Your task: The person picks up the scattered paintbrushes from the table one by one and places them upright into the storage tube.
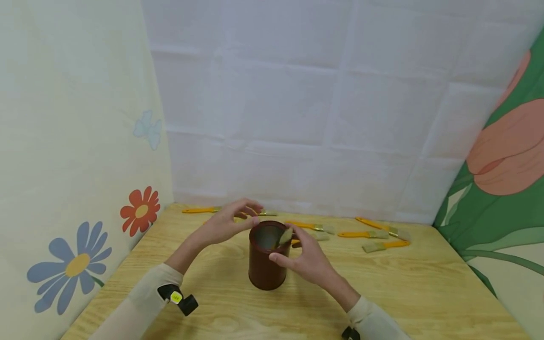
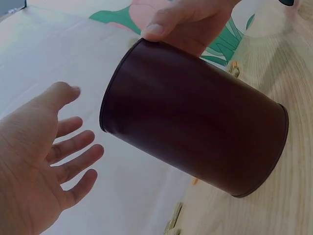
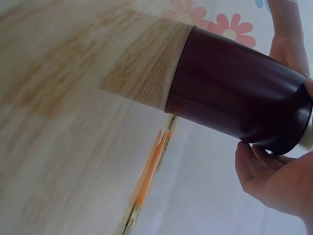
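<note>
A dark red cup (image 1: pixel 267 257) stands upright on the wooden surface (image 1: pixel 382 288). The right hand (image 1: pixel 307 260) holds a brush (image 1: pixel 286 235) at the cup's rim, bristle end up, with the thumb against the cup's side. The left hand (image 1: pixel 227 223) hovers at the rim's far left, fingers (image 1: pixel 250 208) loosely spread, gripping nothing. More brushes (image 1: pixel 374 234) with orange handles lie scattered behind the cup, near the white back cloth (image 1: pixel 318 104). Flower-print cloths hang left and right.
</note>
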Demonstrator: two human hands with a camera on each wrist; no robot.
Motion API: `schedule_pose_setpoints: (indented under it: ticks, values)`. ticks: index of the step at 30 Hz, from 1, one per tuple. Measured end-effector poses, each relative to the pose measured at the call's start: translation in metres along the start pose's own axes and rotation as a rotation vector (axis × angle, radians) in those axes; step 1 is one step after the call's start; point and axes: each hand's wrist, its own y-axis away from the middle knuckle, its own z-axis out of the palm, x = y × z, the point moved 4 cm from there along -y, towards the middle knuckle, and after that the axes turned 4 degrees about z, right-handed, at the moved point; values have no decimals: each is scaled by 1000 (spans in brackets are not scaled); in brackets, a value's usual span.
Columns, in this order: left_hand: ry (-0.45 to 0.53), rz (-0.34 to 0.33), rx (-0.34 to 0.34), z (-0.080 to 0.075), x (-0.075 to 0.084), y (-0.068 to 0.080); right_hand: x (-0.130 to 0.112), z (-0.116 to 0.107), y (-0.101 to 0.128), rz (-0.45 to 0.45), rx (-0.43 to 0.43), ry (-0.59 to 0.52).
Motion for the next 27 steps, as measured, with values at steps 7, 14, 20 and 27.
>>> schedule_pose_setpoints:
  ticks: [7,14,20,27]
  values:
    - [-53,-25,96,-5,-14,-1,1,-2,2,12,10,12]
    - [-229,-66,116,-11,-47,4,0,-2,-1,2,20,51]
    - [-361,-85,72,-11,-74,14,0,1,-3,1,-7,65]
    - [-678,-103,-19,-3,-105,4,2,-1,-1,11,2,71]
